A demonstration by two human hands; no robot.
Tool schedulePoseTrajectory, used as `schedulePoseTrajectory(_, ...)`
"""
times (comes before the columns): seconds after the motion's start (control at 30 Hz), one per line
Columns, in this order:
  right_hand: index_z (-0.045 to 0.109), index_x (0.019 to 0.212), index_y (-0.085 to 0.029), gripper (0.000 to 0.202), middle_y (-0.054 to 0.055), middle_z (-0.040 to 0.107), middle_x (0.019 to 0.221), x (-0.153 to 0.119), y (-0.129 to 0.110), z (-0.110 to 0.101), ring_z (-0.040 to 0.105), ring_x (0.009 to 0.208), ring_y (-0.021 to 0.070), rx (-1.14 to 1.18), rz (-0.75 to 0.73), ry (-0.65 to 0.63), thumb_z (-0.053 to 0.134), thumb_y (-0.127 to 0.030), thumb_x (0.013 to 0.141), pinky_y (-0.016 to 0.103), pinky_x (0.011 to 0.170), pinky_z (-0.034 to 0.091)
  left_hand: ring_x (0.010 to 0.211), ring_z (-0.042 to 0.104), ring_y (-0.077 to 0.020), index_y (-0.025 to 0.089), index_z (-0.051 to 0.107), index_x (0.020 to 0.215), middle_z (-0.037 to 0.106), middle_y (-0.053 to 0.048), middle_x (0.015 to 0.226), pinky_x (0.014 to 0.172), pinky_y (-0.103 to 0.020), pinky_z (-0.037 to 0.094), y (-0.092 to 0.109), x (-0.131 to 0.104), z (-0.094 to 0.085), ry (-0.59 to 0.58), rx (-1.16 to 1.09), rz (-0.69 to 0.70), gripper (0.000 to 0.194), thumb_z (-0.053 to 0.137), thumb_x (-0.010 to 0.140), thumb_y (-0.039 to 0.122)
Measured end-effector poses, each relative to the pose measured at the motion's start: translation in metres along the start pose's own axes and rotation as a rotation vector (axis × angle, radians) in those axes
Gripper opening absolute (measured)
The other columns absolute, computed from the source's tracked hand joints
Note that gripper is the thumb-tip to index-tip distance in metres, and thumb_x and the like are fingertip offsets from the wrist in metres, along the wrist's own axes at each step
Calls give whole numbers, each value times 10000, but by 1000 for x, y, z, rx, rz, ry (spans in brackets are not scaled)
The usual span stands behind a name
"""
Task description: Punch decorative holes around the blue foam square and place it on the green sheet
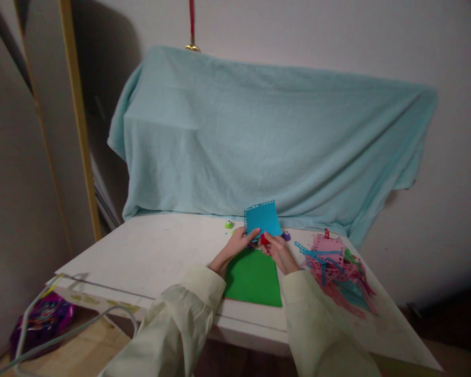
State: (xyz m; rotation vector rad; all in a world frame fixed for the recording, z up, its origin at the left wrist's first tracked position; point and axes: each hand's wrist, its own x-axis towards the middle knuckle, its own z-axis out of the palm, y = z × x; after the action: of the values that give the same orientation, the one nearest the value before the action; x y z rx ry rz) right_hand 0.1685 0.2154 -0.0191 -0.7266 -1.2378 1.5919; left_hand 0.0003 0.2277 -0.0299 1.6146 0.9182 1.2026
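My left hand (241, 240) pinches the lower left part of a blue sheet (262, 218) with a punched, lace-like edge along its top and left. My right hand (275, 248) is closed on a small red punch (264, 239) at the sheet's lower edge. Both hands are held close together above a green sheet (253, 277) lying on the white table. Behind the hands sit a small light-green piece (229, 224) and a purple one (286, 236). The fingertips partly hide the red punch.
Pink, blue, red and green punched paper scraps (333, 267) are heaped on the right of the white table (137, 256). A light blue cloth (251, 136) hangs behind it. Pale cables (78, 335) and a purple bag (43, 319) are at the lower left.
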Motion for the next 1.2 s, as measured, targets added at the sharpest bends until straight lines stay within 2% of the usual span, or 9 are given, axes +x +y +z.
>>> schedulePoseTrajectory(0.1,627,796,-158,318,32,627,696,0,-1,-1,466,509,102,-9,5,5,697,-468,787,259,473,238,614,588,-154,102,675,794,665,-59,689,579,-230,430,0,0,0,36,-12,-20,528,552,816,614)
schedulePoseTrajectory(0.33,639,796,-155,319,34,619,702,0,1,1,454,510,102,-67,-27,-41,672,-472,807,265,475,242,631,595,-149,113,659,718,669,-65,704,612,-227,440,6,-2,0,-6,23,8,523,517,845,600)
schedulePoseTrajectory(0.43,645,827,-161,306,29,616,695,-1,0,3,452,515,104,-83,-35,-43,667,-465,815,266,481,251,638,596,-151,114,653,730,670,-62,709,607,-225,437,4,-2,1,6,47,11,521,505,851,599)
schedulePoseTrajectory(0.6,650,772,-160,318,36,621,696,-2,-2,4,452,525,110,-124,-39,-51,652,-473,824,275,502,272,626,580,-145,120,636,715,660,-50,689,604,-222,428,-2,0,1,10,88,26,513,488,864,588)
schedulePoseTrajectory(0.67,649,743,-159,307,32,616,681,-2,-1,4,455,535,114,-141,-61,-25,670,-457,813,279,517,281,628,576,-143,121,637,722,658,-45,690,607,-221,425,-4,0,2,6,99,29,506,486,868,581)
schedulePoseTrajectory(0.8,639,721,-171,252,5,583,643,0,7,6,460,556,123,-117,-149,122,731,-402,765,278,530,284,617,562,-137,120,637,720,648,-36,673,595,-221,411,-4,1,3,21,118,28,504,489,866,579)
schedulePoseTrajectory(1.03,625,693,-175,274,0,537,572,0,9,15,461,543,138,-105,-161,112,699,-422,785,288,523,288,577,545,-128,127,603,696,613,-33,627,580,-227,419,8,-3,10,55,-52,26,484,542,836,585)
schedulePoseTrajectory(1.13,611,682,-182,292,0,535,570,0,7,16,457,535,137,-101,-150,108,690,-443,784,291,526,303,587,583,-149,117,613,722,621,-55,625,612,-251,458,14,-5,12,-4,-183,-32,521,533,826,622)
schedulePoseTrajectory(1.2,595,672,-191,303,-20,502,537,1,7,14,408,492,121,-92,-149,146,706,-459,762,290,515,307,637,624,-175,100,638,807,654,-84,689,650,-275,488,16,-5,13,-65,-266,-89,549,535,815,639)
